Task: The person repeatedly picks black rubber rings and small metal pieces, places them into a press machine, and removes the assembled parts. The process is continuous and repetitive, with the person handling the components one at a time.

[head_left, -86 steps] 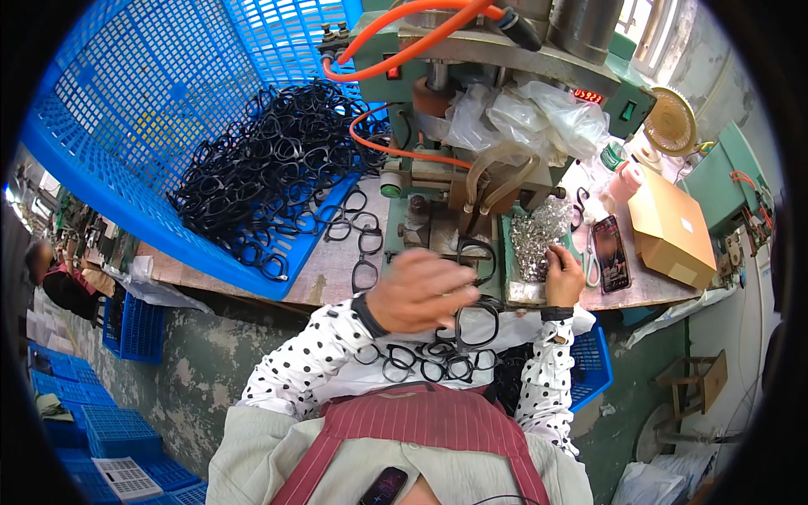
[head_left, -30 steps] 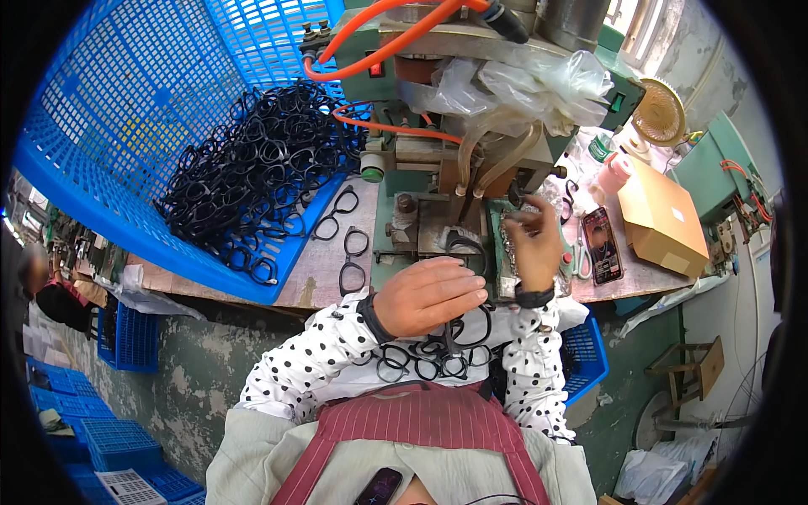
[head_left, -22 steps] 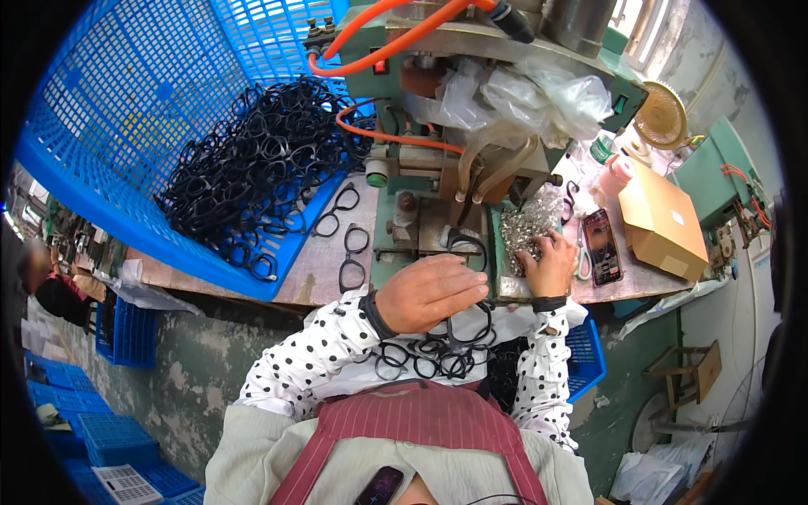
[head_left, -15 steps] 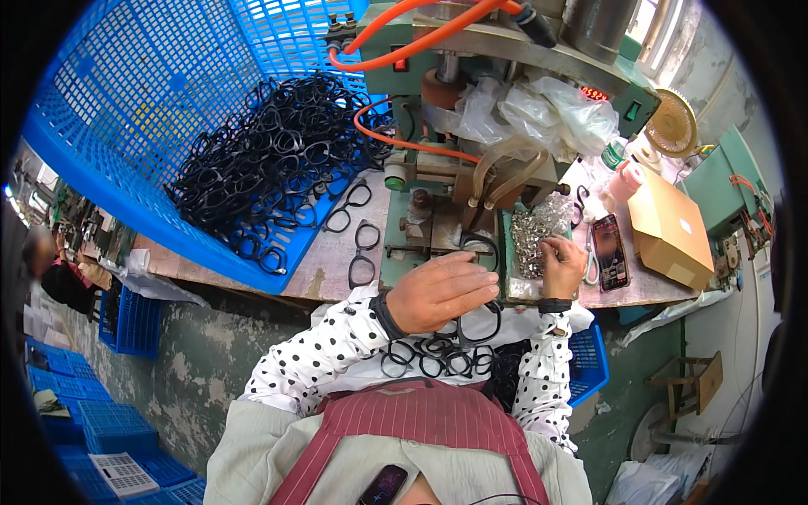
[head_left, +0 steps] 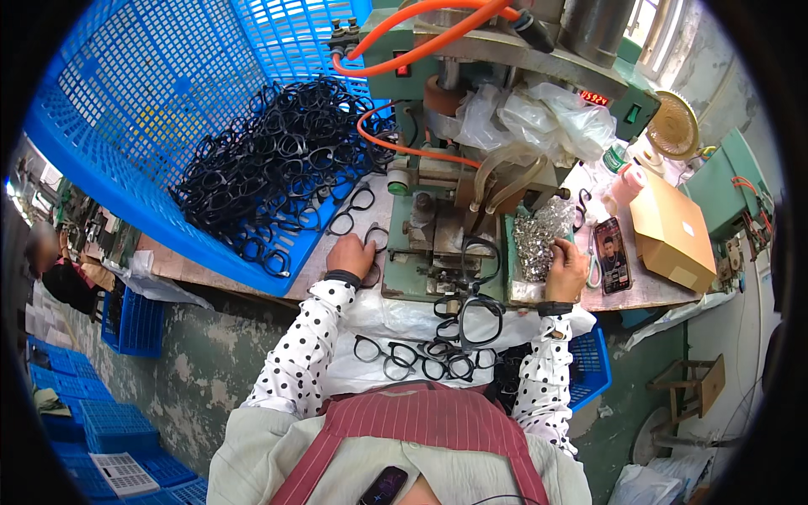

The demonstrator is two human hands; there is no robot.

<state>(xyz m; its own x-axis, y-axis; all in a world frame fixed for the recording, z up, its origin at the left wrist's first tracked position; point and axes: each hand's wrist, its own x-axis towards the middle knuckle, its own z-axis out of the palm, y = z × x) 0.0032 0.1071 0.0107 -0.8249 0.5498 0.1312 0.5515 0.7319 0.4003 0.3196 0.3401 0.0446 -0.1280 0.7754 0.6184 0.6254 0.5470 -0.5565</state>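
One black eyeglass frame (head_left: pixel 376 238) is touched by the left hand (head_left: pixel 350 255), its middle covered. One rim is shown at two o'clock from that grip, the other between four and five, so the long axis is laid close to twelve–six. The left hand is far nearer to it than the right. Whether the frame is pinched by the curled fingers cannot be told.

The right hand (head_left: pixel 568 269) is placed at the edge of a tray of small metal parts (head_left: pixel 534 238), spread towards ten and eleven o'clock from it. Its fingertips are drawn together; whether a part is held cannot be made out.

Between the hands, another frame (head_left: pixel 482 320) is set at the machine (head_left: pixel 407 282), at three o'clock from the left hand. The wooden surface (head_left: pixel 315 272) is shared with a blue basket (head_left: pixel 168 247) of frames, at eleven o'clock. Beyond, a worn green floor (head_left: pixel 202 362) is seen, with blue crates (head_left: pixel 122 433) towards eight o'clock and a wooden stool (head_left: pixel 703 379) towards four.
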